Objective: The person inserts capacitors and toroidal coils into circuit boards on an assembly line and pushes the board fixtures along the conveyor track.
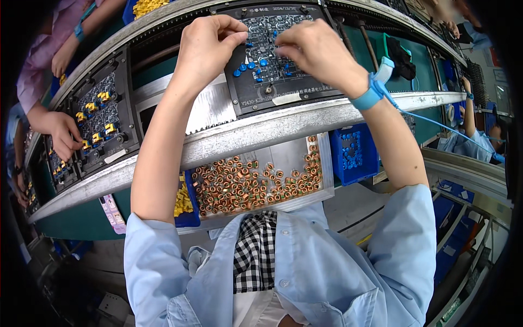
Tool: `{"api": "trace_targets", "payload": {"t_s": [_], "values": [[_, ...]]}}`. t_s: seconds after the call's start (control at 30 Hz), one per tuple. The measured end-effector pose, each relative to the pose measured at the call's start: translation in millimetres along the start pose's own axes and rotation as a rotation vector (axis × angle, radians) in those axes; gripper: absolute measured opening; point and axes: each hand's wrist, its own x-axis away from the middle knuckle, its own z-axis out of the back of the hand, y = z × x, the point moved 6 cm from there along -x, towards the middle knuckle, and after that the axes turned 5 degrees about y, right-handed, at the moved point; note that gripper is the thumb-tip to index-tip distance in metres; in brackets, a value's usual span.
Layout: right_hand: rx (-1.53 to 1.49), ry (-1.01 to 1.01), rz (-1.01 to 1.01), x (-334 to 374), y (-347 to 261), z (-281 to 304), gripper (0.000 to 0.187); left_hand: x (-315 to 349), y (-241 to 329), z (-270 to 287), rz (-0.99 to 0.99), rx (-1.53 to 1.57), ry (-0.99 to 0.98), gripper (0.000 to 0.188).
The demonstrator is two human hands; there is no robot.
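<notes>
A dark circuit board panel in a black carrier frame [256, 101] lies before me on the conveyor. Over its upper left part, my left hand [210, 49] pinches thumb and forefinger together; anything between them is too small to make out. Opposite it, my right hand [321, 54] is also closed in a pinch above the board, and its fingertips hide what they hold, if anything. Blue disc components [251, 65] sit on the board below my hands, several in a loose cluster at the left. A blue wrist strap [366, 99] with a cord is round my right wrist.
A tray of copper-wound ring coils [256, 188] stands below the pale rail [261, 131]. Beside it are a blue bin of blue components [354, 155] and a bin of yellow parts [183, 200]. At left, a co-worker's hand [64, 133] touches another carrier with yellow components [98, 120].
</notes>
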Motion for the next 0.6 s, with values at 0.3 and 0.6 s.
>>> {"api": "trace_targets", "payload": {"t_s": [0.3,0.6], "values": [[0.081,-0.053,0.235,-1.0,-55.0,-13.3,0.006,-41.2,10.3,-25.5,-0.047,-0.264,-0.225,0.010],[0.043,0.050,0.211,0.4,-50.0,-18.0,0.012,-57.0,12.1,-42.7,0.017,-0.365,-0.300,0.009]]}}
